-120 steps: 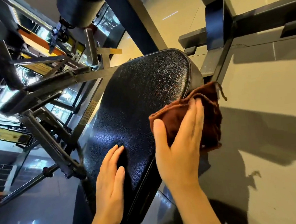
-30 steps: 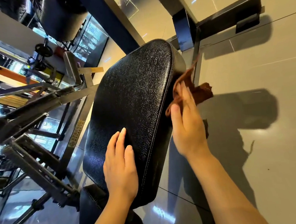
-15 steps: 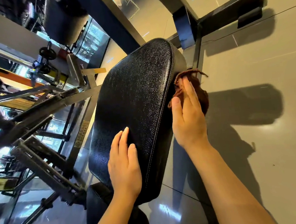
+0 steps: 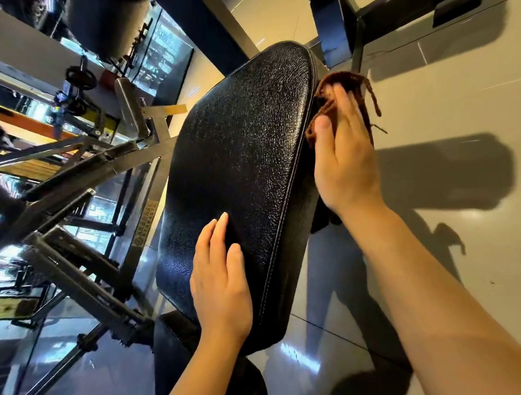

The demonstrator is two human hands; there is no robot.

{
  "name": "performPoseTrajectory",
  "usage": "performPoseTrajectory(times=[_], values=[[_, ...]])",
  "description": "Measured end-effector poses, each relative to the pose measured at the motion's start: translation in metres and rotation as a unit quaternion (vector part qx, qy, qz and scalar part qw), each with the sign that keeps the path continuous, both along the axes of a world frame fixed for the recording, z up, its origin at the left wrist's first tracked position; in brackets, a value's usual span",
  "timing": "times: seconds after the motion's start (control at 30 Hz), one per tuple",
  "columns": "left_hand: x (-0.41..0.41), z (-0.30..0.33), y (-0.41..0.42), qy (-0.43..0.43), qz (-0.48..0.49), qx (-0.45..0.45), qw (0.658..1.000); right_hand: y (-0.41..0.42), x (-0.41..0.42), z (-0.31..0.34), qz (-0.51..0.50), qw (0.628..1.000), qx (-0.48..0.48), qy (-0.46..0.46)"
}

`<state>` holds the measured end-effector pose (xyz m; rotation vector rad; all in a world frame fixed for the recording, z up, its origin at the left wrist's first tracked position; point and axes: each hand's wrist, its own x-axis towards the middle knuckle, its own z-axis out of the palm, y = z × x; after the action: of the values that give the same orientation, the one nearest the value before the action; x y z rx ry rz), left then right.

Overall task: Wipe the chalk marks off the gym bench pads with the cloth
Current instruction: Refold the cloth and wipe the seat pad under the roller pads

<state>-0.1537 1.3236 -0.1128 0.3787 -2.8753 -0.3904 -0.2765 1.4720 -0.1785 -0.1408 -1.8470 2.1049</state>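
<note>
1. Your left hand (image 4: 221, 288) lies flat on the top face of the black bench pad (image 4: 241, 155), fingers straight and close together, near the lower end. It grips nothing. Judging by where it sits, it is there to steady the pad and brace you while the other arm works.

2. Your right hand (image 4: 344, 160) is laid against the pad's right side wall, fingers extended and pressing the brown cloth (image 4: 332, 99) onto the edge, thumb alongside. The palm-flat press probably spreads force across the cloth so it rubs the side seam.

3. The cloth is bunched between your right fingers and the upper part of that side wall, with loose threads trailing off toward the floor (image 4: 459, 229). Part of it is hidden under your hand.

4. No chalk marks are visible on the glossy top face from this view; the side wall beneath the cloth is hidden.

5. The pad is tilted on its metal frame (image 4: 96, 159), so working the side means reaching round it, which may explain the bracing hand.
</note>
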Motion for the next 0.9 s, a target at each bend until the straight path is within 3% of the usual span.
performPoseTrajectory(times=[0.17, 0.43, 0.53, 0.73, 0.9], values=[[0.001, 0.001, 0.001, -0.002, 0.007, 0.003, 1.000, -0.018, 0.039, -0.011, 0.004, 0.999, -0.005, 0.036], [0.000, -0.001, -0.001, -0.006, 0.002, 0.015, 1.000, -0.065, 0.157, -0.027, 0.053, 0.994, 0.081, 0.040], [0.000, -0.002, -0.001, 0.000, -0.001, 0.012, 1.000, -0.053, 0.130, -0.017, 0.051, 0.997, 0.030, 0.041], [0.000, -0.001, 0.002, 0.001, -0.002, 0.003, 1.000, -0.006, 0.012, 0.016, 0.024, 0.998, -0.041, -0.043], [0.000, 0.003, 0.004, -0.004, -0.006, -0.015, 1.000, -0.004, 0.028, 0.007, 0.033, 0.999, -0.002, -0.016]])
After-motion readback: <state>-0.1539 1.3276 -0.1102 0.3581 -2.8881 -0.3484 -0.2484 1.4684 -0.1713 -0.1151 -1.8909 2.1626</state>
